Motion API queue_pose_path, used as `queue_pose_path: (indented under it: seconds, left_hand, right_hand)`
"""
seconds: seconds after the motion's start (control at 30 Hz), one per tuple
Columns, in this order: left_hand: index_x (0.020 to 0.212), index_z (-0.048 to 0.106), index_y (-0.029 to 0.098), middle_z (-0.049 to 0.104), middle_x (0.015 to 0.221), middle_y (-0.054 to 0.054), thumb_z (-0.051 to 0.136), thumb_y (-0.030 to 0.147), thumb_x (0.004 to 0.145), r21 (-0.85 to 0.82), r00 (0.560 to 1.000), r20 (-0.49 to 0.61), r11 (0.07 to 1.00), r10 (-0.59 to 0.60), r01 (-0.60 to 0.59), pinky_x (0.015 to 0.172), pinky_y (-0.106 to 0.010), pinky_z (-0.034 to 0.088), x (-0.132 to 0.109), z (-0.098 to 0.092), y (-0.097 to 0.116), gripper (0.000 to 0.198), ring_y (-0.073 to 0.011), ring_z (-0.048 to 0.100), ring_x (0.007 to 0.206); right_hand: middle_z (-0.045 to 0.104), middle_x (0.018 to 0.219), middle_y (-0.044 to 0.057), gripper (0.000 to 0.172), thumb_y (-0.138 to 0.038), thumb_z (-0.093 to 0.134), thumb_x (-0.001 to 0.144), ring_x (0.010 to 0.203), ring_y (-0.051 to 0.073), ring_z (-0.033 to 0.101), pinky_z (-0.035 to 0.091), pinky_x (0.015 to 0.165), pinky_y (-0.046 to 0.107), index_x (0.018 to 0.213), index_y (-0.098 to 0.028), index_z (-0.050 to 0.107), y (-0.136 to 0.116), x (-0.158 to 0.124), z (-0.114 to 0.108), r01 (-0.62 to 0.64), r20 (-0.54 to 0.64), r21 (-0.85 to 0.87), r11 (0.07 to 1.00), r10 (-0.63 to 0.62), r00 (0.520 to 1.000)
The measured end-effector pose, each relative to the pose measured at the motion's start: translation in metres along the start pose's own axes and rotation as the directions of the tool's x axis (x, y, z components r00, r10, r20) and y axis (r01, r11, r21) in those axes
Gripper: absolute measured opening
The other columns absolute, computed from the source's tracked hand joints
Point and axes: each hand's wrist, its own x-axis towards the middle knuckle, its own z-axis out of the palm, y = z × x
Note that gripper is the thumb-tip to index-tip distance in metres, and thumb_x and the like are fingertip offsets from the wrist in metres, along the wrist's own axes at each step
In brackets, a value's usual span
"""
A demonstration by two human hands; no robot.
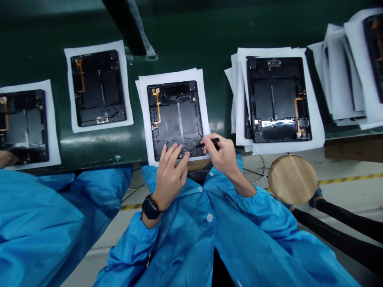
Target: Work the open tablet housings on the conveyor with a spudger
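An opened tablet shell (167,121) lies in front of me on white foam sheets (205,103), with batteries, a pale centre strip and an orange flex cable (158,109) inside. My left hand (172,173) rests over its near edge, fingers stretched out and apart, fingertips touching a small circuit board (181,152) that they partly cover. At the shell's near right corner, my right hand (222,154) is closed in a pinch on a thin black tool (215,140). The tool points left toward the board; its tip is too fine to make out.
More opened shells lie on foam to the left (98,87) and on a foam stack to the right (278,99). Further right stand more foam sheets (344,79). A co-worker's blue sleeve (36,223) is at left. A round wooden stool (292,179) stands below the bench edge.
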Motion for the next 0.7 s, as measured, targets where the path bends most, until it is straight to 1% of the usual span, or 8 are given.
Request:
queue_pose_path:
  seconds: [0.1,0.2,0.27,0.37,0.57,0.7]
  left_hand:
    - [0.148,0.059,0.023,0.063,0.15,-0.017,0.055,0.003,0.098,-0.015,1.0,-0.008,1.0,-0.018,0.018,0.126,-0.07,0.041,0.0012,-0.0002,0.0014,0.054,-0.0341,0.051,0.152]
    - [0.149,0.058,0.025,0.062,0.151,-0.016,0.054,0.002,0.098,-0.03,1.0,-0.011,0.999,-0.018,0.017,0.126,-0.071,0.041,0.0008,-0.0004,0.0009,0.056,-0.0338,0.051,0.152]
    - [0.148,0.059,0.024,0.062,0.151,-0.016,0.054,0.002,0.098,-0.03,1.0,-0.007,0.999,-0.014,0.013,0.126,-0.07,0.04,0.0001,-0.0005,0.0001,0.055,-0.0338,0.05,0.153]
    - [0.146,0.06,0.023,0.062,0.15,-0.017,0.054,0.002,0.098,-0.025,1.0,0.0,1.0,-0.011,0.011,0.126,-0.07,0.041,-0.0008,-0.0005,-0.0007,0.053,-0.0338,0.05,0.153]
    - [0.148,0.058,0.026,0.063,0.151,-0.015,0.054,0.003,0.097,-0.036,1.0,-0.004,0.999,-0.028,0.028,0.125,-0.071,0.042,-0.0013,0.0011,-0.0011,0.056,-0.0334,0.051,0.152]
    - [0.149,0.058,0.027,0.062,0.151,-0.015,0.054,0.003,0.097,-0.032,1.0,0.001,0.999,-0.023,0.023,0.125,-0.071,0.041,-0.0022,0.0011,-0.0014,0.057,-0.0338,0.05,0.153]
  right_hand:
    - [0.066,0.064,-0.001,0.034,-0.047,0.06,0.107,0.059,0.015,0.059,0.043,0.059,0.031,0.088,-0.021,0.072,-0.0025,0.0027,-0.0025,-0.009,0.041,0.049,0.999,0.007,0.999]
    - [0.069,0.065,-0.001,0.037,-0.047,0.058,0.108,0.067,0.017,0.063,0.048,0.073,0.034,0.086,-0.021,0.073,-0.006,0.0042,-0.001,0.051,0.096,0.022,0.998,-0.053,0.994]
    - [0.07,0.065,-0.001,0.037,-0.045,0.057,0.109,0.068,0.018,0.062,0.047,0.079,0.037,0.085,-0.022,0.073,-0.0076,0.0051,0.0011,0.088,0.124,-0.027,0.996,-0.084,0.989]
    - [0.071,0.064,-0.001,0.035,-0.042,0.057,0.109,0.065,0.017,0.06,0.045,0.078,0.037,0.085,-0.022,0.073,-0.0075,0.0064,0.0028,0.095,0.133,-0.053,0.994,-0.087,0.987]
    - [0.07,0.063,-0.003,0.038,-0.046,0.055,0.11,0.063,0.017,0.064,0.046,0.085,0.039,0.085,-0.022,0.071,-0.0046,0.0075,0.0006,0.076,0.128,-0.005,0.997,-0.075,0.989]
    - [0.069,0.063,-0.002,0.034,-0.041,0.057,0.109,0.065,0.017,0.063,0.045,0.083,0.038,0.085,-0.022,0.071,-0.0053,0.0062,0.0012,0.08,0.144,-0.041,0.996,-0.073,0.987]
